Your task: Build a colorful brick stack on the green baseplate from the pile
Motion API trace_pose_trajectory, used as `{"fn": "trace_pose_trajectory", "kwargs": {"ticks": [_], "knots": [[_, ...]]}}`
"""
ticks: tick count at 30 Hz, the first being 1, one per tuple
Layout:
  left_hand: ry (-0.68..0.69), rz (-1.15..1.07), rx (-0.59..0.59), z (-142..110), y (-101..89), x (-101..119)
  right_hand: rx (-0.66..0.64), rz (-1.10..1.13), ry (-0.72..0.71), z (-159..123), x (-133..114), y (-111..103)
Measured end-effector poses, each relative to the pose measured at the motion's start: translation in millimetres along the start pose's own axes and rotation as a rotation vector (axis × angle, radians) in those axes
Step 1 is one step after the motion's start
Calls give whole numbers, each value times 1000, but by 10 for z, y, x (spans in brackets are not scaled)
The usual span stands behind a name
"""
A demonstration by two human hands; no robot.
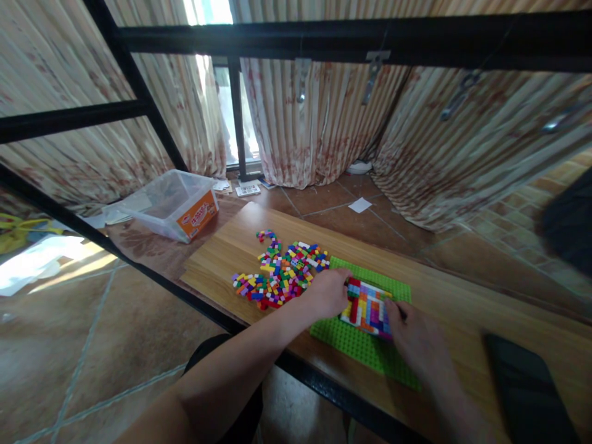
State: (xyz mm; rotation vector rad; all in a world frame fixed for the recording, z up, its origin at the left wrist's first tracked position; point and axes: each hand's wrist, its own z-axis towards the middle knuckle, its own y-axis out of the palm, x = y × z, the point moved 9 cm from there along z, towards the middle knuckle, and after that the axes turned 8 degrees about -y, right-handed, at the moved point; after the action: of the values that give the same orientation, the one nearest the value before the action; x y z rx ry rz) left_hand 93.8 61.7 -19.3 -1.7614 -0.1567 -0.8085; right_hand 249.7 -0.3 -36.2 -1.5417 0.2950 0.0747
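A flat, rectangular build of multicoloured toy bricks (369,306) is over the green studded baseplate (342,342). My left hand (330,291) is closed at the build's left end, its fingertips mostly hidden behind the knuckles. At the right end my right hand (409,327) grips the edge, thumb along the near side. Whether the build rests on the baseplate or is slightly raised, I cannot tell. Left of the baseplate, close to my left hand, spreads a pile of small loose bricks (284,271) in many colours.
The wooden tabletop (222,240) has a dark phone-like slab (527,382) at its right. A clear plastic bin (171,200) with an orange label stands on the floor beyond the left end. Black metal bars (296,40) cross in front of the curtains.
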Motion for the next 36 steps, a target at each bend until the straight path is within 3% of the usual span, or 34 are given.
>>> {"fn": "trace_pose_trajectory", "kwargs": {"ticks": [10,14,17,19,22,25,36], "knots": [[153,-137,-65,-51,172,180,-71,-51,119,-21,408,-24],[91,-28,88,51,-137,-36,-56,-35,93,-25,367,-60],[-19,137,285,156,-515,-329,-46,-24,105,-34,349,-89],[-74,247,329,239,-661,-508,-33,-22,102,-39,335,-116],[-88,345,302,363,-696,-680,-23,-19,92,-50,316,-143],[-87,380,230,437,-612,-754,-23,-40,83,-61,302,-153],[-70,381,125,277,-627,-670,-32,-66,91,-61,275,-172]]}}
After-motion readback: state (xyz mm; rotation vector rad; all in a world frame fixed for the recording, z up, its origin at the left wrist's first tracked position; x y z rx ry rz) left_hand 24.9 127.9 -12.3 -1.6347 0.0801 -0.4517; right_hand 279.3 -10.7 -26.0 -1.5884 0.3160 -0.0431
